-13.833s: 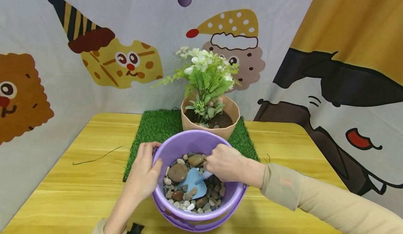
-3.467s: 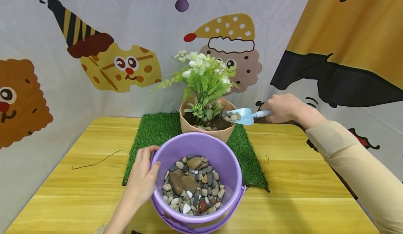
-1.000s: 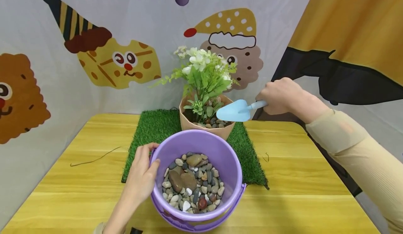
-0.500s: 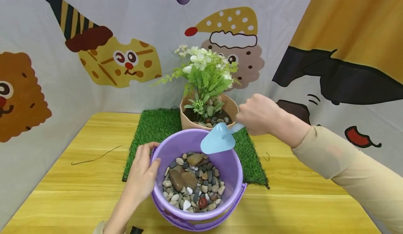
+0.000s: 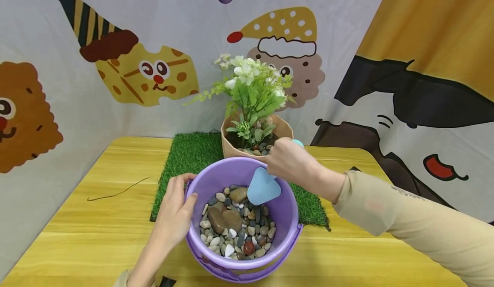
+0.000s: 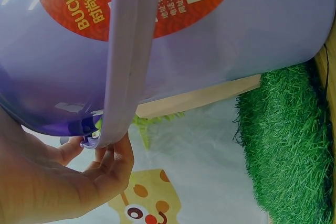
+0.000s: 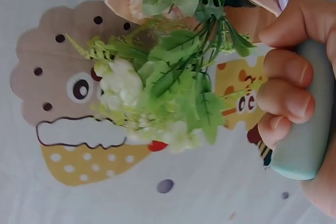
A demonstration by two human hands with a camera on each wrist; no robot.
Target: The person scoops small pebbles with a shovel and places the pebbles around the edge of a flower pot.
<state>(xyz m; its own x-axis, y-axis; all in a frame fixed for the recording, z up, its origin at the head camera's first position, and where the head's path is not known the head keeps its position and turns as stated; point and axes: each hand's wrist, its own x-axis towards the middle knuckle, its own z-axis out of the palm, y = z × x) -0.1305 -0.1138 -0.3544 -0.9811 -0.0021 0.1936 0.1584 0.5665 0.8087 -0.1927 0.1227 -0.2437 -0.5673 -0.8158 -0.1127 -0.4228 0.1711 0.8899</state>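
A purple bucket [image 5: 287, 218] holding pebbles [image 5: 251, 231] and a few larger brown stones [image 5: 217, 219] stands at the front of the table. My left hand [image 5: 175, 212] grips its left rim, thumb inside and fingers outside, beside the handle joint in the left wrist view. My right hand [image 5: 295, 162] holds a light blue toy trowel [image 5: 263, 187], its blade pointing down inside the bucket above the pebbles. In the right wrist view, fingers [image 7: 294, 69] curl round the trowel's handle [image 7: 307, 124]. Behind the bucket is a peach pot [image 5: 283, 130] with soil, some pebbles and a white-flowered plant [image 5: 251, 87].
A green artificial grass mat [image 5: 191, 149] lies under the pot and behind the bucket. On the wooden table [image 5: 77, 235] a thin dark wire [image 5: 119, 194] rests at the left. A cartoon-printed cloth [image 5: 173, 4] hangs behind.
Pebbles on the trowel were tipped into the pot. Since then my right hand has brought the bare trowel back left and down into the bucket. My left hand stays on the rim.
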